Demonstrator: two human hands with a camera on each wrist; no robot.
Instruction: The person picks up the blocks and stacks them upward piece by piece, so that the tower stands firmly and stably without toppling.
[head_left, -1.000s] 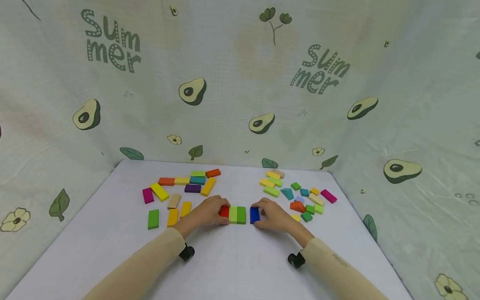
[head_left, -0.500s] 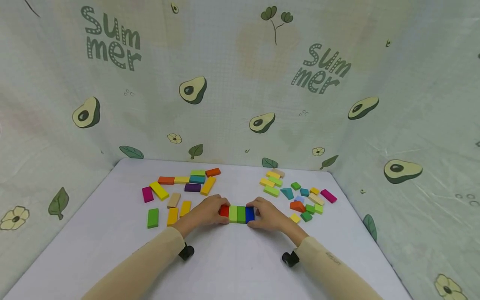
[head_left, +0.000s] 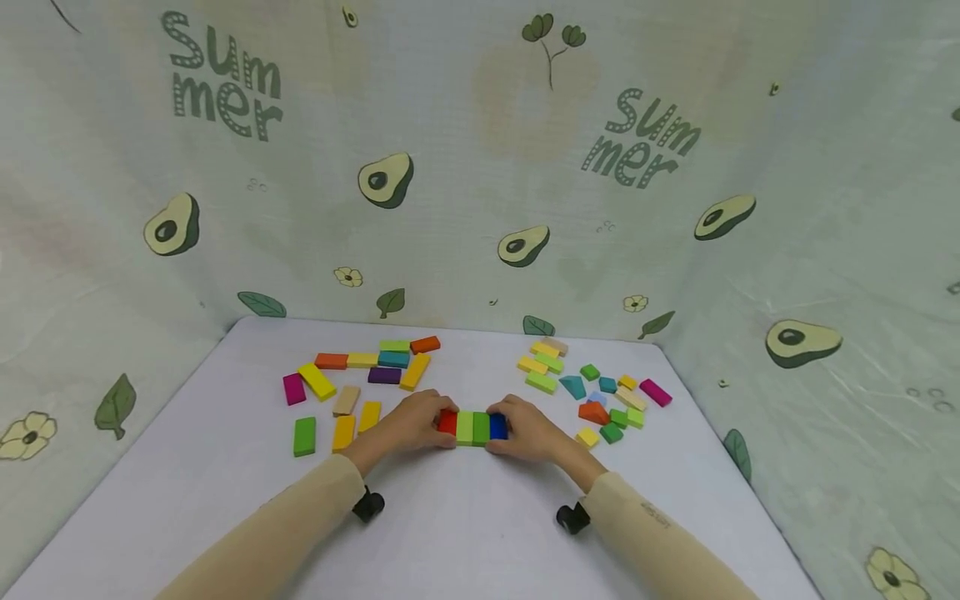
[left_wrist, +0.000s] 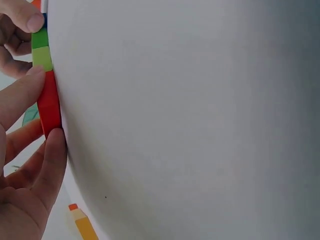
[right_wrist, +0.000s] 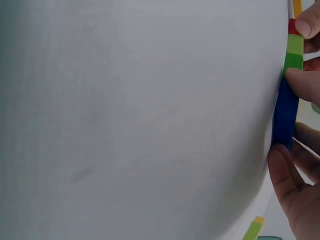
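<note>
At the two ends of a short row of blocks, both hands are bent round what they hold. The left hand [head_left: 414, 422] has its thumb and fingers clamped on the red block [head_left: 447, 422], a fingertip near each end of it in the left wrist view; the right hand [head_left: 531, 429] pinches the blue block [head_left: 498, 427] the same way. Between them, with no finger wrapped round either, lie the light green block [head_left: 465, 428], against the red one and so nearer the left hand, and the mid-green block [head_left: 482, 429], against the blue one and nearer the right.

Each block's long axis points away from the person, while the row itself runs crosswise from hand to hand, with no gap showing in the head view. So the whole row sits inward of both hands, flat on the white tabletop [head_left: 465, 533].

Farther out, past the left fingers, are a yellow-orange block [head_left: 370, 416] and another beside it, then a separate green block [head_left: 304, 437]. Past the right hand are a small yellow block [head_left: 587, 438] and an orange-red block [head_left: 593, 413]. A printed cloth [head_left: 450, 125] hangs behind.
</note>
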